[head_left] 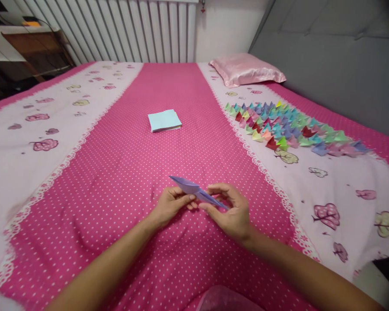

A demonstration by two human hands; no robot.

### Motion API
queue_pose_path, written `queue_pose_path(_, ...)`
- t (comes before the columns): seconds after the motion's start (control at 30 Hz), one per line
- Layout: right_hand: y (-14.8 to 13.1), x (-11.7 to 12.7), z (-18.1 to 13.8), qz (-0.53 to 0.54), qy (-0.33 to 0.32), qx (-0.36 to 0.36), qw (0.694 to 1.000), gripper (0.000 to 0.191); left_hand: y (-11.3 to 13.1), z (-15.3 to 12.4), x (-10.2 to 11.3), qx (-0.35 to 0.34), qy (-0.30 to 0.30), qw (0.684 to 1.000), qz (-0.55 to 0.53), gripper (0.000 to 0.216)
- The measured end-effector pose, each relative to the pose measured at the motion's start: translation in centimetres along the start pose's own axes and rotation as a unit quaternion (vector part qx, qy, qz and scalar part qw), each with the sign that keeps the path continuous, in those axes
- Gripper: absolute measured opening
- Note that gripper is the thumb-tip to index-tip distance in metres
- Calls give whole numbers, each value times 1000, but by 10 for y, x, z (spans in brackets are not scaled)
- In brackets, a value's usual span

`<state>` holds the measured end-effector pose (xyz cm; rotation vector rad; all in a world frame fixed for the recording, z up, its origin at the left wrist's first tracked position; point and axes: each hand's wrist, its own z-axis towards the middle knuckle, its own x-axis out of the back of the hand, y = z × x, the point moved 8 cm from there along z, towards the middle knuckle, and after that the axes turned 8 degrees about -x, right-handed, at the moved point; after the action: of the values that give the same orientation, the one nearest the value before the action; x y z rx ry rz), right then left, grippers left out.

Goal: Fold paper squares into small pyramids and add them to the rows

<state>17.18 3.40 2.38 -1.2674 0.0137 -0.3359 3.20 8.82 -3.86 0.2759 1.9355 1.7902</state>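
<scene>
A folded purple origami paper (188,186) is held above the pink bedspread, slanting down from upper left to lower right. My left hand (174,203) pinches its lower middle, thumb on top. Curved around the right end is my right hand (230,211), its thumb below and its fingers above the paper. Part of that end is hidden by the fingers. Farther forward lies a stack of light blue paper sheets (164,120), apart from both hands.
Several rows of small folded paper pieces (287,125) in many colours stand on the right of the bedspread (123,172). Behind them lies a pink satin pillow (246,69) by a grey headboard (327,65). A white radiator (126,32) runs along the far wall.
</scene>
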Motion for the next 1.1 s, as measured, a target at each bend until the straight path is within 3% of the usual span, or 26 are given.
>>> queue_pose_path(0.17,4,-5,-1,118,-122,-38,985,34,-5,2,-2,45,-74,996,-1,28)
queue_pose_path(0.4,38,-19,9,285,-209,-199,914,24,-10,-1,-6,90,-166,980,68,26)
queue_pose_path(0.63,37,-27,7,299,-246,-229,893,34,-9,-5,-12,114,-233,960,108,23)
queue_pose_path(1.1,41,-33,4,299,-244,-270,882,34,-10,-8,-19,131,-269,947,120,18)
